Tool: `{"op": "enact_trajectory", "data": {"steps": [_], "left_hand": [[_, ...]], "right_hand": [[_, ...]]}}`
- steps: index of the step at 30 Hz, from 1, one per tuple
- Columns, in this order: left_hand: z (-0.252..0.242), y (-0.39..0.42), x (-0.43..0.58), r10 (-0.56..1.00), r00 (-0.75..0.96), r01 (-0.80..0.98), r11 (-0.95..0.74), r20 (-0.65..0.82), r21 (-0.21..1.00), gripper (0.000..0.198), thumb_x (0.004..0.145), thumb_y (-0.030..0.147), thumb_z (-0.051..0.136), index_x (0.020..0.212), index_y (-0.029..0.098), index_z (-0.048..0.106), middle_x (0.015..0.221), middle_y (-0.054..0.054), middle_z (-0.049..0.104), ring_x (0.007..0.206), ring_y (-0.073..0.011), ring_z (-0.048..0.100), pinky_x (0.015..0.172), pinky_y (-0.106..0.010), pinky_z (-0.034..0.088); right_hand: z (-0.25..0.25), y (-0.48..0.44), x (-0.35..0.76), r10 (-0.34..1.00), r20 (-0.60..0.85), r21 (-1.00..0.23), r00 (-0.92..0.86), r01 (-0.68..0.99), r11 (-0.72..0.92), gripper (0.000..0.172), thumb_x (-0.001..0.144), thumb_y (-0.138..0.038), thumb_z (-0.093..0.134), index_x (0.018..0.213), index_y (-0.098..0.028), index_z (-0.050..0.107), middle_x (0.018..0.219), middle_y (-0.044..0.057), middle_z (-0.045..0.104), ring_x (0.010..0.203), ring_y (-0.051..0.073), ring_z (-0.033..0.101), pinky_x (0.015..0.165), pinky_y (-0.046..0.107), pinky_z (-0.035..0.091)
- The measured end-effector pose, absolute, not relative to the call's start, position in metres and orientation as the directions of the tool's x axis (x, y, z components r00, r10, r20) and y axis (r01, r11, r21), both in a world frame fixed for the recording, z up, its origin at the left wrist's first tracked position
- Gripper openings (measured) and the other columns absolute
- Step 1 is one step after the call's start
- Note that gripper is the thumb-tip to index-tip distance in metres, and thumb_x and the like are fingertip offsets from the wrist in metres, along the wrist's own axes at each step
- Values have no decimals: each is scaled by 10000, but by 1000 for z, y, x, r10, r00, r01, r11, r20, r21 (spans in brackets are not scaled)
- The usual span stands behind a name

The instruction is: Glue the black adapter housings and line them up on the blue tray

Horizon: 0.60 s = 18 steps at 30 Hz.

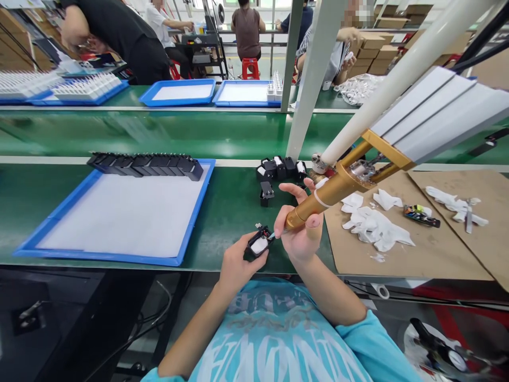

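Observation:
My left hand (238,261) grips a small black plastic case (260,243) near the table's front edge. The case has its inside facing up, with a white part and small red bits showing. My right hand (300,231) is wrapped round the lower end of a gold-coloured dispensing gun (314,204), which slants down from the upper right. Its narrow tip meets the right side of the case; whether it touches inside is too small to tell. Behind my hands stands a single black case (266,192), and several more black cases (280,167) are grouped farther back.
A blue-rimmed tray (181,254) at left carries a row of black cases (147,164). Used white gloves (374,225) and a small multicoloured item (421,215) lie on cardboard (449,249) at right. A white post (314,79) rises ahead. People work beyond the green conveyor (159,130).

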<state>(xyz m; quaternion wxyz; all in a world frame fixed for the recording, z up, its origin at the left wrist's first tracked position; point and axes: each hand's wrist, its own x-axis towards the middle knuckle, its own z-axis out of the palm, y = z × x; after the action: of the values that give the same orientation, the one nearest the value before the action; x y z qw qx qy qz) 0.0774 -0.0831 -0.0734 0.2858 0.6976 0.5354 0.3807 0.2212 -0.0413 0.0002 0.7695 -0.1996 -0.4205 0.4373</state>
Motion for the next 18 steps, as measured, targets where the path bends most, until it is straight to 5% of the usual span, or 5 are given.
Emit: {"op": "enact_trajectory", "data": {"steps": [14,18], "left_hand": [[-80,-75,96,937,135,454,-348,323,820,374,775,234,697,1141,184,641,1050,-60,752,894,-219,728,798,-307,581],[-81,-74,100,920,123,417,-388,372,822,377,760,214,706,1130,181,644,1065,-60,748,910,-219,721,817,-314,575]], "right_hand": [[2,-42,204,849,474,-654,231,-554,516,388,863,-549,543,1149,-292,489,1147,64,638,376,48,529,283,207,340],[1,-42,205,845,486,-654,224,-548,521,302,878,-540,525,1028,-279,488,1117,39,637,366,43,530,277,196,338]]}}
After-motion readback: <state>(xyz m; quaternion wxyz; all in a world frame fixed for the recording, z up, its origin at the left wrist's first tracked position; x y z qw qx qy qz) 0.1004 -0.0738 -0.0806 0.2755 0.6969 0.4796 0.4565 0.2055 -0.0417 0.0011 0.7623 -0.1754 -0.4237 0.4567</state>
